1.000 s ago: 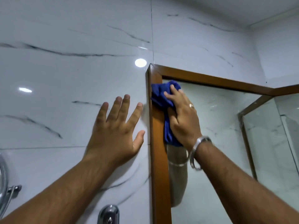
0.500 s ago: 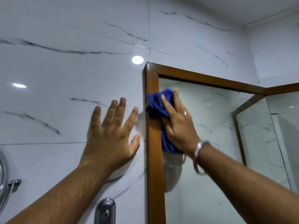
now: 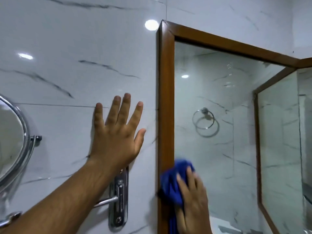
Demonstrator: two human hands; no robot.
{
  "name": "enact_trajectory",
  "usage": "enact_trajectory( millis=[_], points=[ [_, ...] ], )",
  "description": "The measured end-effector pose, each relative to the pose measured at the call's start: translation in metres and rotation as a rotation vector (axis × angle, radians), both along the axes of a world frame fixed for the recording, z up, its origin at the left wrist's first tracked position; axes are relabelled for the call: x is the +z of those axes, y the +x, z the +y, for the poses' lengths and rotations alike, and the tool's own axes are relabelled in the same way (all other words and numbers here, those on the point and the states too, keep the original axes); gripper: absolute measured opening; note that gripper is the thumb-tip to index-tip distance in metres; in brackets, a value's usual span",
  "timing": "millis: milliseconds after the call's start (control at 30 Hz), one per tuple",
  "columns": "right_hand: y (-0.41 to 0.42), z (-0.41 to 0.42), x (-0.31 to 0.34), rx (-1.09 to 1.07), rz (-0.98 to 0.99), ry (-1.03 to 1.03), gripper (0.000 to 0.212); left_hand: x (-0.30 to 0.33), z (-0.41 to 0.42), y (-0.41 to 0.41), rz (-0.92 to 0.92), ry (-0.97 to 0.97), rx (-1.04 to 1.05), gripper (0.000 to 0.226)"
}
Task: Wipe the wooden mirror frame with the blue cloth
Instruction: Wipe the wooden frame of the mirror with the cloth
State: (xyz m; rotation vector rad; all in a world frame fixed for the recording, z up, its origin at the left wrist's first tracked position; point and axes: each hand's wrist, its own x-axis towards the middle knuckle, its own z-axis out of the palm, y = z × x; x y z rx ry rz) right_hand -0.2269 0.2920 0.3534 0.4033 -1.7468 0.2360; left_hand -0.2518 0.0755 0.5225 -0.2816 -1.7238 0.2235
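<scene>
The right hand (image 3: 192,205) presses a bunched blue cloth (image 3: 172,184) against the left upright of the wooden mirror frame (image 3: 166,102), low on that side, with its fingers spread over the cloth and its grip holding the fabric against the wood; the hand is blurred. Part of the cloth hangs down along the frame's inner edge. The left hand (image 3: 116,135) lies flat on the marble wall tile (image 3: 67,48) just left of the frame, its grip wide, fingers splayed and holding nothing. Below its wrist a chrome bracket (image 3: 118,200) is fixed to the wall, and a round chrome mirror (image 3: 15,137) shows at the left edge. The glass reflects a towel ring (image 3: 205,121).
</scene>
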Motion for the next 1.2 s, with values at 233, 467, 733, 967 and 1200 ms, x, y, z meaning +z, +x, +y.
enact_trajectory(
  millis=[233,467,733,967,1200],
  points=[
    [0.001,0.005,0.095,0.022,0.002,0.031,0.076,-0.006,0.005,0.001,0.018,0.028,-0.003,0.073],
    [-0.015,-0.002,0.308,0.038,0.111,-0.120,0.058,-0.008,0.002,-0.004,0.047,0.024,-0.004,0.073],
    [0.000,-0.010,0.020,0.008,-0.013,-0.116,0.065,-0.014,0.000,0.002,-0.006,0.023,-0.011,0.072],
    [0.005,-0.002,0.011,-0.065,-0.121,0.012,0.064,-0.015,0.004,0.005,-0.043,0.069,-0.041,0.071],
    [-0.010,-0.003,0.215,-0.097,0.057,-0.078,0.062,-0.029,0.019,0.021,-0.137,0.147,-0.054,0.073]
  ],
)
